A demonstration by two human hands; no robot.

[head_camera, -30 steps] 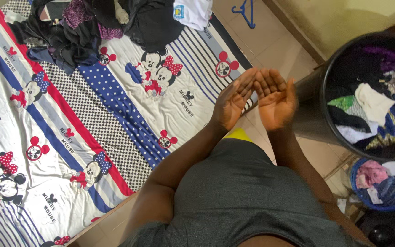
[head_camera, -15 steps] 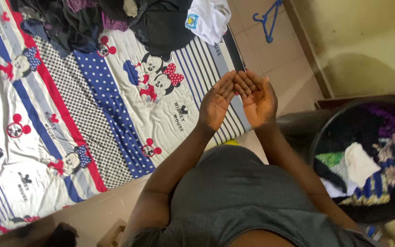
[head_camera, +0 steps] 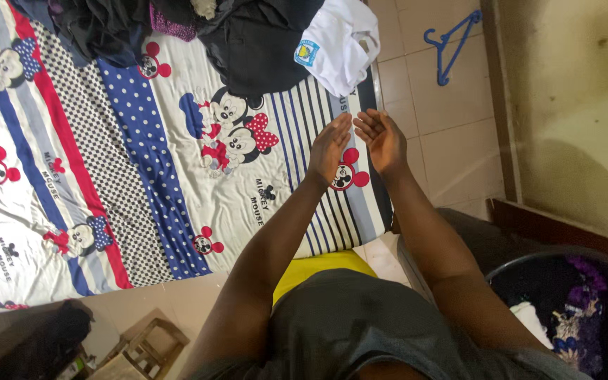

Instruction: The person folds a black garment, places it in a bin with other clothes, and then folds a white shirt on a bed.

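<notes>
My left hand and my right hand are stretched out side by side over the near edge of a bed. Both are empty, palms turned toward each other, fingers straight and slightly apart. They hover above a cartoon-mouse bedsheet with blue, red and dotted stripes. A white garment with a small blue patch lies just beyond my fingertips, next to a heap of dark clothes at the top of the bed.
A blue plastic hanger lies on the tiled floor beside the wall. A dark basket holding mixed laundry stands at my lower right. A wooden stool and a dark bundle sit at lower left.
The view has swung so the basket slid to the lower right and the hanger came into view. My hands stay raised together and have drifted slightly apart.
</notes>
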